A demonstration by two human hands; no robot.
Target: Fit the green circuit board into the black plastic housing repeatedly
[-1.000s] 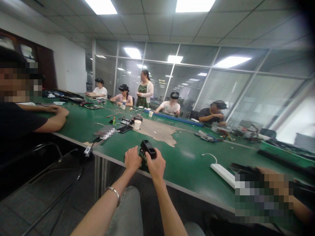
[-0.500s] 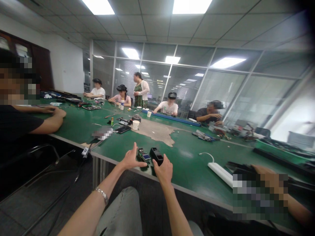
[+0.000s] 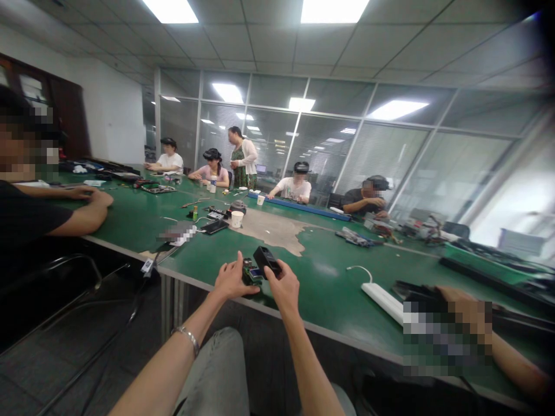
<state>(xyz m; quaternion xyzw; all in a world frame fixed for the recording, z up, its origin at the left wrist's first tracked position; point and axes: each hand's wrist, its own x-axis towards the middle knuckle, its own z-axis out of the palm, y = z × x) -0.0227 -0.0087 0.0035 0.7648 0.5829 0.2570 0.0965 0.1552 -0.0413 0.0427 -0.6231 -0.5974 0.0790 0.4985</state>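
My right hand (image 3: 284, 286) grips a small black box-shaped housing (image 3: 265, 260), thumb on the near side and fingers round the right. The housing is tilted and raised over the table edge, partly covering a small green circuit board (image 3: 250, 271) with a blue screen. Just left of that board is my left hand (image 3: 230, 280), its thumb stretched out and its fingers apart. Whether the left hand touches the board cannot be made out. A silvery bracelet (image 3: 189, 337) is on my left wrist.
Beyond my hands on the green table (image 3: 321, 294) are a paper cup (image 3: 237, 219), a black phone-like slab (image 3: 215, 226) and a brown worn patch (image 3: 277, 232). A white power strip (image 3: 381, 303) lies to the right, near a co-worker's hand (image 3: 466, 312). Several people sit around.
My right hand has lifted the black housing off the table and moved it slightly left, over the circuit board. My left hand stays beside the board.
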